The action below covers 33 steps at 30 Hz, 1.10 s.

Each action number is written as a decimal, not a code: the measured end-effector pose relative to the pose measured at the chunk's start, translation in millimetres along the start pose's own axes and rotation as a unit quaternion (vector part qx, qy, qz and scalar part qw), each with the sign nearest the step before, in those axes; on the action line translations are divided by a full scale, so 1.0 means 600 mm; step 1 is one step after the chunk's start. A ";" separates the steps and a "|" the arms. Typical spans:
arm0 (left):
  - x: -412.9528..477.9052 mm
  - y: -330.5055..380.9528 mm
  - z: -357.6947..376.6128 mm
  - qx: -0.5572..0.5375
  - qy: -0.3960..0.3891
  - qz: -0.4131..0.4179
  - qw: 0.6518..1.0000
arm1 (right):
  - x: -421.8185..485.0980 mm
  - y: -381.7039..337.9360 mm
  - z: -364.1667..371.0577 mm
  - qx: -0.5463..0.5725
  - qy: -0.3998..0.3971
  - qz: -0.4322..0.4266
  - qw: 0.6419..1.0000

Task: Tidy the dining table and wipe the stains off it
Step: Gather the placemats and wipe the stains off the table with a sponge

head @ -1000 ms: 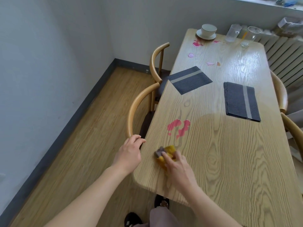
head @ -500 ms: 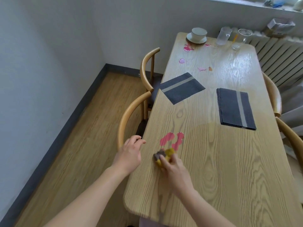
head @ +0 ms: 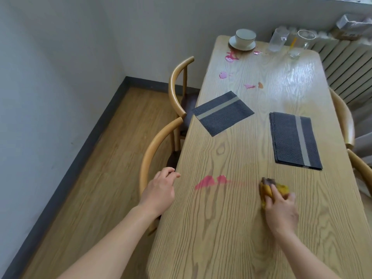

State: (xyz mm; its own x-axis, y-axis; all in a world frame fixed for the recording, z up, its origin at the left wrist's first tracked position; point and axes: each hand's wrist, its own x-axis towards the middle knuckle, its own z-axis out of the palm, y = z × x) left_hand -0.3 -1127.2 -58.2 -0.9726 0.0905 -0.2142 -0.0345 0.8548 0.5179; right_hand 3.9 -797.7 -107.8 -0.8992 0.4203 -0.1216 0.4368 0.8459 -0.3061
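The right hand point(head: 281, 212) presses a yellow sponge point(head: 282, 189) with a dark scouring face onto the desk point(head: 231, 238). Its fingers point(head: 276, 195) are curled over the top of the sponge, and the hand and sponge are blurred. From the sponge, a faint pink smear runs toward 9 o'clock and ends in the near pink stain point(head: 209, 181), a wet two-lobed patch.

The left hand point(head: 159, 190) is at 9 o'clock from that stain, by the desk's left edge. Its fingers point(head: 171, 172) are loosely bent and slightly apart and hold nothing. I cannot tell whether the tips touch the wood.

Toward 12 o'clock lie two dark placemats, each with a pale stripe. The left placemat point(head: 222, 112) is skewed with a corner over the desk's edge, and the right placemat point(head: 295, 140) lies nearly square.

Beyond them are five small far spills:
- a pink pool point(head: 231, 56) just beside the saucer
- a pink fleck point(head: 257, 52)
- a pink blot point(head: 223, 75)
- a pink dab point(head: 249, 86)
- an orange spot point(head: 260, 85) just beside the dab

At the far end, one white cup point(head: 245, 36) stands on one saucer point(head: 233, 45). At 3 o'clock from it are two clear glasses: the first glass point(head: 279, 41) and the second glass point(head: 302, 42).

Four bentwood chairs show. The far left chair point(head: 175, 87) and the near left chair point(head: 153, 146) are tucked in. The far right chair point(head: 344, 117) and the near right chair point(head: 362, 170) are partly in view.
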 end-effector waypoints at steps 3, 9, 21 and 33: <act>0.015 -0.003 0.000 -0.007 0.000 0.001 1.000 | 0.011 -0.047 0.011 0.008 -0.015 0.015 1.000; 0.037 0.005 0.003 -0.002 -0.005 0.001 1.000 | -0.072 -0.208 0.072 -0.005 -0.112 -0.251 0.961; 0.072 0.015 0.006 -0.001 -0.003 0.005 1.000 | 0.068 -0.063 0.006 0.000 -0.031 -0.052 0.998; 0.078 -0.008 0.002 -0.015 0.013 -0.044 0.999 | -0.036 -0.261 0.069 -0.052 -0.180 -0.354 0.916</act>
State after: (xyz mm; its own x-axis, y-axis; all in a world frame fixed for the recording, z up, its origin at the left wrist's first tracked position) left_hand -45.1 -1126.4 -71.8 -0.9709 0.0016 -0.2393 -0.1275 0.8427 0.5230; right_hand -46.0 -952.9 -96.2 -0.8997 -0.3666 -0.2367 -0.2771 0.8990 -0.3391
